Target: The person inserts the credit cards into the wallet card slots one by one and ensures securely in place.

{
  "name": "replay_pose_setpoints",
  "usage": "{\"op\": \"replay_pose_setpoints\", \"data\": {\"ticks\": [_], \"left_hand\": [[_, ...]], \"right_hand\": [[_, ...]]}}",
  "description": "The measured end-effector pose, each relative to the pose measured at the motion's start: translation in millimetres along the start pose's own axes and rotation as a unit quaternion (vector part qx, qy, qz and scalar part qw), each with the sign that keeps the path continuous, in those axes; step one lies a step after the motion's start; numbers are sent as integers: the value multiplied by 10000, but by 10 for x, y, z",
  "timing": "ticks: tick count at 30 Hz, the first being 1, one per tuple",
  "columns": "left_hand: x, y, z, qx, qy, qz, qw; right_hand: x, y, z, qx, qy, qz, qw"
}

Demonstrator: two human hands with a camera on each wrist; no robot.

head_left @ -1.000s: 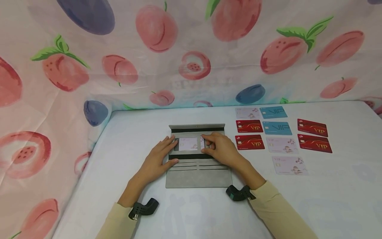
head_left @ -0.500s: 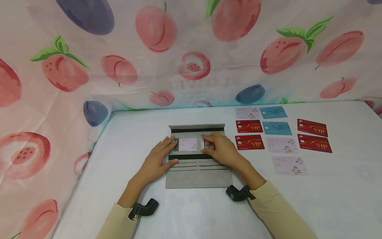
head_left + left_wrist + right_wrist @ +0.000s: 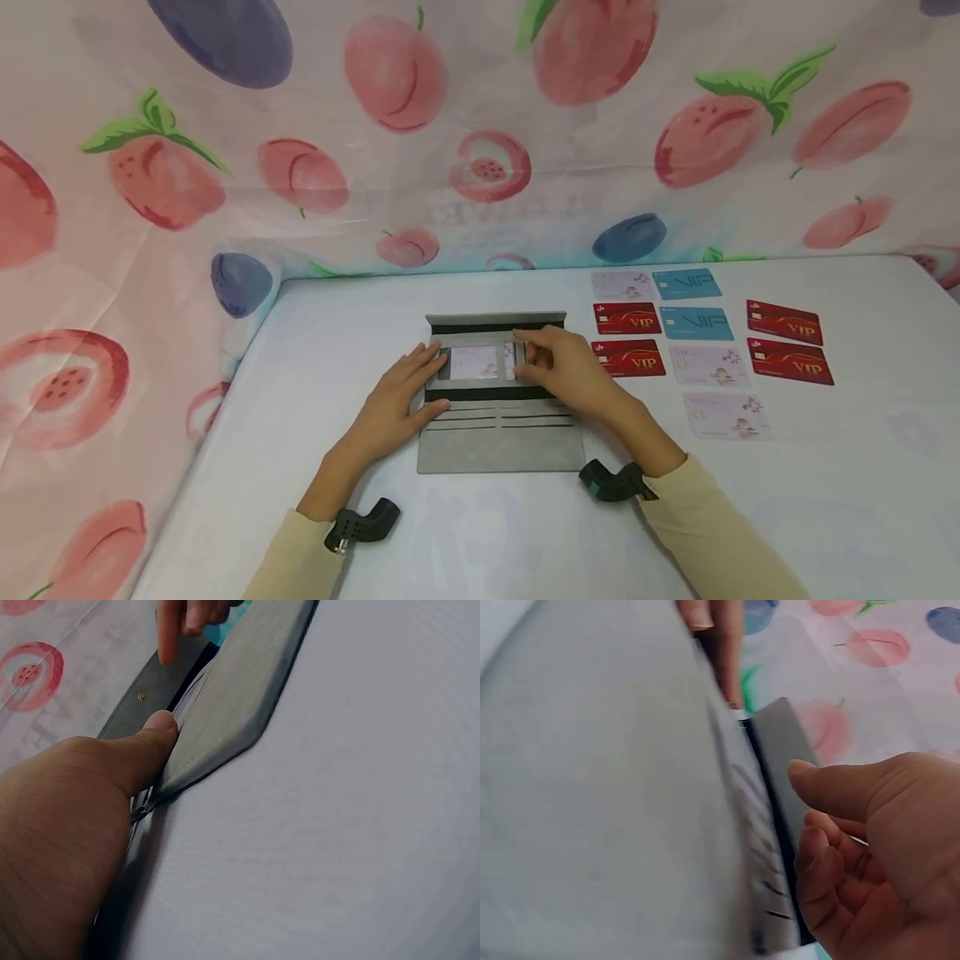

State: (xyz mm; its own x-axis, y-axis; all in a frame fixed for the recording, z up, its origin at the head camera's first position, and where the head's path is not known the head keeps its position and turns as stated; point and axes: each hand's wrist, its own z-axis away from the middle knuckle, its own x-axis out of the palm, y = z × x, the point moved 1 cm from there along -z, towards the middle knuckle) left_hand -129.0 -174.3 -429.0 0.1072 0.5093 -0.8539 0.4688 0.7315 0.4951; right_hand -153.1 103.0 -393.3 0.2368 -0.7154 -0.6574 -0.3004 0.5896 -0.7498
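Wallet (image 3: 501, 452) of grey leather-look material, rectangular, lies unfolded on the white worktop (image 3: 337, 325), a pale pink printed card (image 3: 472, 363) showing in its window. The left hand (image 3: 396, 406) rests along the left edge, fingers extended, gripping nothing. The right hand's (image 3: 570, 372) grip — thumb and forefinger parted, other fingers loosely curled, nothing held — is over the right side. Loose red rectangular cards (image 3: 628, 358) and blue ones (image 3: 697, 323) lie beyond it.

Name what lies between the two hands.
The head view shows the grey wallet between left hand and right hand, with a pale card showing in it and a narrower pale strip by the right hand.
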Motion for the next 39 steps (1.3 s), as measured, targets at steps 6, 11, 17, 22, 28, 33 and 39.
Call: {"op": "replay_pose_setpoints", "data": {"ticks": [6,11,17,22,28,33,39], "left_hand": [[5,4,-3,-18,-4,-54,10000],[0,-1,1,-36,-6,-66,10000],[-5,-2,1,8,3,-60,10000],[-1,4,0,-7,-14,-43,10000],[9,-8,13,32,58,-28,10000],[14,-18,17,54,118,-32,9999],[10,-10,5,-24,16,-40,10000]], "right_hand": [[-253,26,132,-115,162,49,9998],[-520,157,223,116,294,75,9995],[-827,328,365,466,493,351,9971],[-981,472,501,746,575,485,9944],[-1107,636,654,882,739,630,9914],[-1211,777,815,986,805,817,9885],[-1339,971,1022,1159,823,833,9863]]}}
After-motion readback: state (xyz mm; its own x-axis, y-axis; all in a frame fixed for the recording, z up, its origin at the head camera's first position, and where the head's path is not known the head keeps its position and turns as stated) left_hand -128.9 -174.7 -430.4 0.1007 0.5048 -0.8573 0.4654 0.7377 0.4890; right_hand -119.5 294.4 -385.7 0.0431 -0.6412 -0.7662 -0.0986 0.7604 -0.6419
